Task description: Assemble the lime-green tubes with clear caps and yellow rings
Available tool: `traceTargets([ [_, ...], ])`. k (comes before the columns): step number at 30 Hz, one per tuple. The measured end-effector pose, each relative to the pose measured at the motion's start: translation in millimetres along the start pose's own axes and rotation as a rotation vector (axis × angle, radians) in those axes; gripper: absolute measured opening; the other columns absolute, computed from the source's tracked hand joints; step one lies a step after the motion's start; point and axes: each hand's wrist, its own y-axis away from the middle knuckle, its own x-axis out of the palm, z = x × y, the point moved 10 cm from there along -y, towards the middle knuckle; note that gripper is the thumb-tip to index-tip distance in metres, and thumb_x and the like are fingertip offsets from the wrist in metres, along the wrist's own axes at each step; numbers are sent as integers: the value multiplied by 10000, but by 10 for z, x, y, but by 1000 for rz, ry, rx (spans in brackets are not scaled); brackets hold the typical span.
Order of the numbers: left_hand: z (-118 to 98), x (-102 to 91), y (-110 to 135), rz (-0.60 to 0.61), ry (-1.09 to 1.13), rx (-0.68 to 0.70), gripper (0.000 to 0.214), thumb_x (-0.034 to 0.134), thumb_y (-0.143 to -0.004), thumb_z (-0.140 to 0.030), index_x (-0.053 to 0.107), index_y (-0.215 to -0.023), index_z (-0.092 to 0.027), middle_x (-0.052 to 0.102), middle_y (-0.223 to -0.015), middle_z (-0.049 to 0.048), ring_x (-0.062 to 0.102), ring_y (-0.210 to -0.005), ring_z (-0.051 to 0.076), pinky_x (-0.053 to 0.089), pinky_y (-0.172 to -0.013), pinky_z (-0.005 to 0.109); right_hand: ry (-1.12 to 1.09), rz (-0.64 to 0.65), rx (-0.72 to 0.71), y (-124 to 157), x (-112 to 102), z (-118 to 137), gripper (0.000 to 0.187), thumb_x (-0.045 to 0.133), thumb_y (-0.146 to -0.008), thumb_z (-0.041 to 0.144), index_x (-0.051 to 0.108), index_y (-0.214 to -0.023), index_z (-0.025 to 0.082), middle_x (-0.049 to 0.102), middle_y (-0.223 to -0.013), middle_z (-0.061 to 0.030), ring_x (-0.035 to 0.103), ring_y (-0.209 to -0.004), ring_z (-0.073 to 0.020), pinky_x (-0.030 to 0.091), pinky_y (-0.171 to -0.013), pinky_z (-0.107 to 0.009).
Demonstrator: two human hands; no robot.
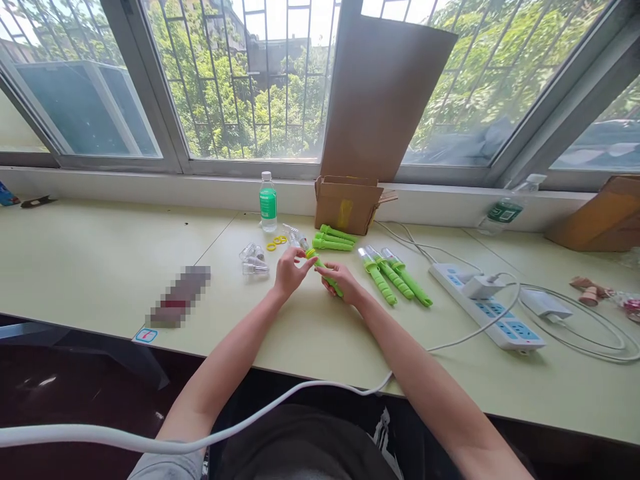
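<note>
My left hand (289,273) closes finger and thumb round the upper end of a green plastic handle (334,287), beside its yellow ring. Lower down, my right hand (344,279) is wrapped round the same handle, which tilts up to the left. A clear tube seems to sit at its upper end, partly hidden by my left fingers. Right of my hands lie several like pieces with clear ends, among them a ribbed green stick (383,283). Green handles (333,244) without clear ends lie behind. Clear plastic caps (255,260) and yellow rings (277,243) are to the left.
A green-labelled bottle (269,205) and a cardboard box (345,205) stand by the windowsill. To the right are a power strip (487,310) with plugs and loose cables. A blurred-out flat object (180,297) lies left. A white cable (260,413) crosses before my body.
</note>
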Motion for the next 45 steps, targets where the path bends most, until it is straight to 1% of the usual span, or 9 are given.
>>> traceTargets([
  [6, -18, -18, -11, -7, -2, 19, 331, 666, -727, -483, 559, -841, -192, 627, -815, 31, 629, -747, 143, 545, -593, 283, -13, -1, 5, -35, -16, -32, 366, 673, -673, 515, 552, -796, 193, 490, -467, 45, 361, -340, -76, 235, -322, -215],
  [11, -28, 14, -8, 27, 0, 27, 360, 686, -707, -479, 553, -880, -193, 620, -835, 33, 631, -787, 151, 543, -594, 275, -37, 8, 6, -30, -19, -28, 351, 657, -694, 514, 541, -781, 195, 494, -470, 43, 356, -336, -74, 225, -326, -214],
  [14, -53, 20, -1, 34, 5, 33, 380, 699, -698, -468, 541, -914, -198, 620, -866, 39, 629, -801, 153, 543, -596, 275, -69, 29, 29, -17, 6, -34, 343, 636, -710, 513, 544, -799, 195, 492, -466, 43, 347, -330, -75, 216, -327, -216],
  [20, -93, 26, 5, 56, 15, 39, 362, 679, -735, -433, 520, -970, -208, 614, -925, 49, 622, -811, 152, 544, -607, 284, -160, 93, 90, -6, 95, -55, 360, 592, -726, 516, 563, -878, 190, 509, -475, 33, 373, -347, -89, 237, -335, -221],
  [25, -74, 14, -1, 39, 9, 38, 363, 688, -725, -431, 520, -957, -207, 616, -910, 43, 627, -797, 145, 542, -596, 270, -174, 87, 114, -14, 83, -91, 362, 591, -728, 506, 569, -900, 189, 525, -490, 25, 390, -355, -93, 241, -341, -224],
  [31, -15, 28, -8, 52, 39, 1, 374, 694, -710, -457, 533, -926, -197, 616, -870, 40, 627, -809, 155, 549, -599, 279, -174, 91, 112, -17, 82, -105, 374, 582, -738, 500, 582, -934, 182, 522, -495, 22, 384, -354, -92, 249, -344, -219],
  [38, 1, 18, -14, 40, 34, 8, 367, 709, -685, -475, 565, -867, -191, 622, -848, 34, 626, -784, 150, 558, -608, 286, -152, 82, 110, -25, 59, -123, 377, 586, -741, 501, 599, -931, 176, 532, -501, 17, 410, -356, -94, 292, -343, -217],
  [41, 39, 17, -12, 43, 23, 12, 365, 708, -684, -475, 560, -853, -186, 622, -860, 40, 626, -780, 150, 555, -602, 284, -106, 33, 74, -26, 51, -115, 366, 608, -736, 517, 598, -864, 174, 558, -526, 2, 444, -377, -100, 343, -355, -223],
  [45, 82, 7, 2, 44, -18, 8, 348, 689, -712, -465, 545, -870, -190, 613, -862, 34, 618, -795, 148, 552, -618, 282, 32, -130, -54, -27, -33, -21, 397, 622, -723, 562, 553, -701, 171, 567, -544, -9, 472, -383, -102, 388, -354, -232],
])
